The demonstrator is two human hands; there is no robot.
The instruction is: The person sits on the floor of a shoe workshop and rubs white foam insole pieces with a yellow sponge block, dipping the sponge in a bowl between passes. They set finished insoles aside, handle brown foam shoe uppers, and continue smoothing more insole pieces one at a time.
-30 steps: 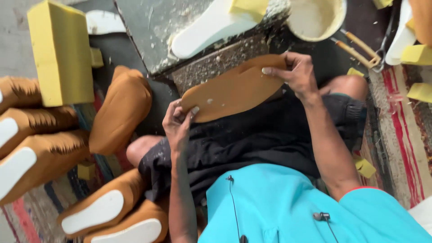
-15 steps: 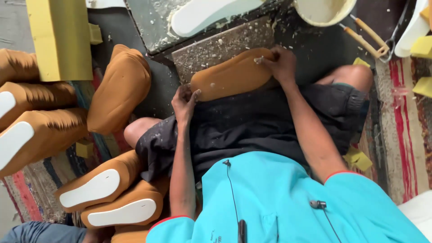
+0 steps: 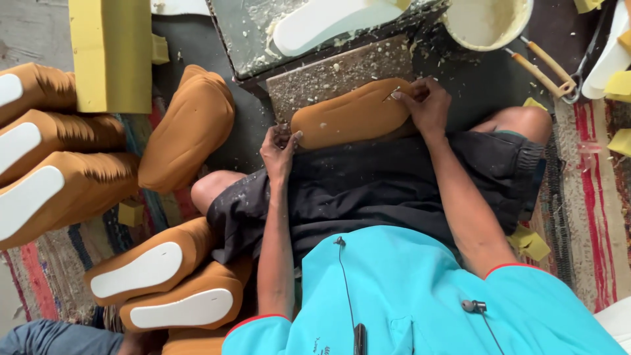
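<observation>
A tan suede slipper upper (image 3: pixel 351 118) lies across my lap against a speckled work slab (image 3: pixel 335 75). My left hand (image 3: pixel 281 148) grips its near-left end with the fingers curled on the edge. My right hand (image 3: pixel 427 105) pinches its right end, fingertips on the top edge where a small thin pin or nail shows. Another tan upper (image 3: pixel 187 128) lies on the floor to the left, untouched.
Stacks of tan slippers with white soles (image 3: pixel 39 164) (image 3: pixel 158 276) sit at left and lower left. A yellow foam block (image 3: pixel 112 52), a white sole (image 3: pixel 342 20) on a glue-stained board, a cream bowl (image 3: pixel 490 20) and wooden-handled tools (image 3: pixel 545 69) are at the top.
The tan upper has turned over and come down onto my lap by the slab. Both hands have shifted with it, the right one now pinching its top edge.
</observation>
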